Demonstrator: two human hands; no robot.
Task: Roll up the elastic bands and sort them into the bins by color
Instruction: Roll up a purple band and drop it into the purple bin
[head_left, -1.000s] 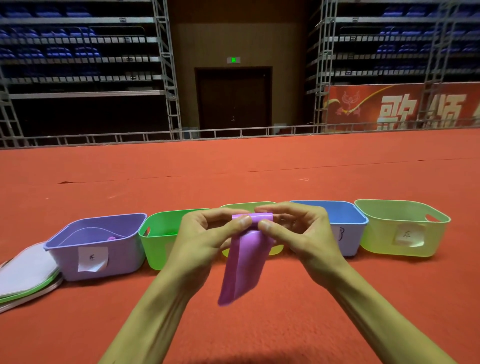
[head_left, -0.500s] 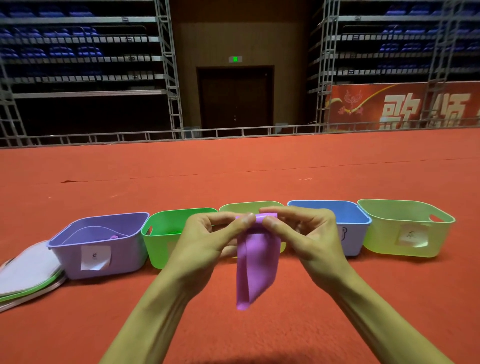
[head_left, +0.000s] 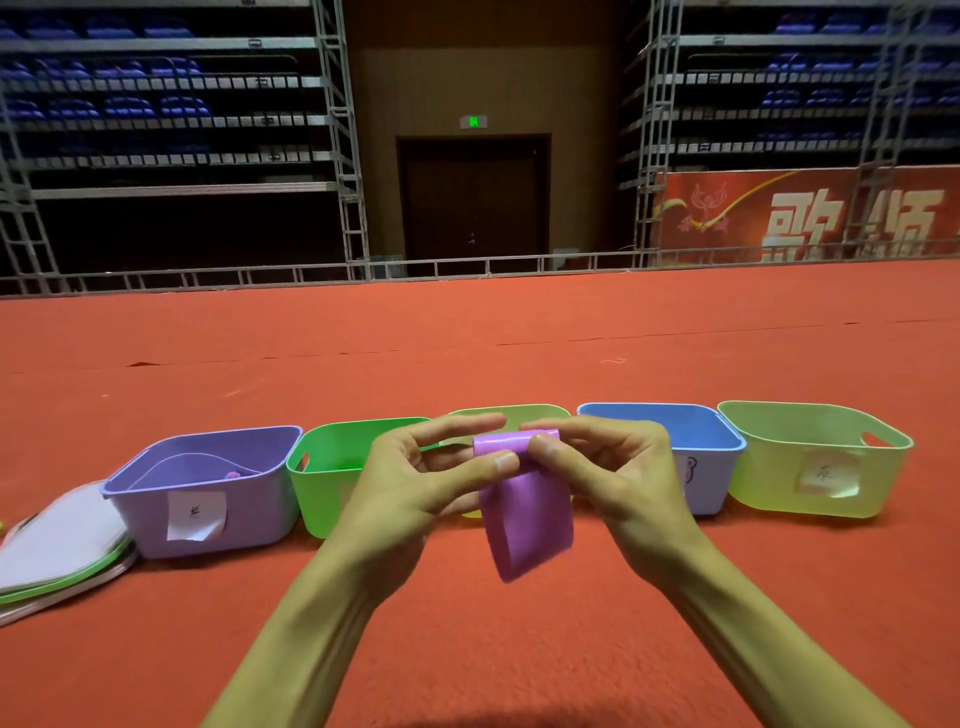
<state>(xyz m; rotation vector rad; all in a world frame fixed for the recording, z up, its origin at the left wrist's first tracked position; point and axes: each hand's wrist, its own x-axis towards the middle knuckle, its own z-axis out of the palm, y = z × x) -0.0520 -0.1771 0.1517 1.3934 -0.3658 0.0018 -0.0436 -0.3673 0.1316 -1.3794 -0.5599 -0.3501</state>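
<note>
Red carpet floor (head_left: 467, 353) stretches to the twelve-o'clock metal railing (head_left: 260, 278); left hand (head_left: 410, 493) and right hand (head_left: 618, 478) pinch a purple elastic band (head_left: 524, 525).

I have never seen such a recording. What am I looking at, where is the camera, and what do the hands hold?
No machine: a person wears one head camera looking down at their bare hands; every picture comes from it. The left hand and right hand pinch a purple elastic band, its top rolled, the rest hanging. On the red carpet stand five bins: purple bin, green bin, yellow-green bin, blue bin, pale green bin. A flat stack, probably more bands, lies far left.
</note>
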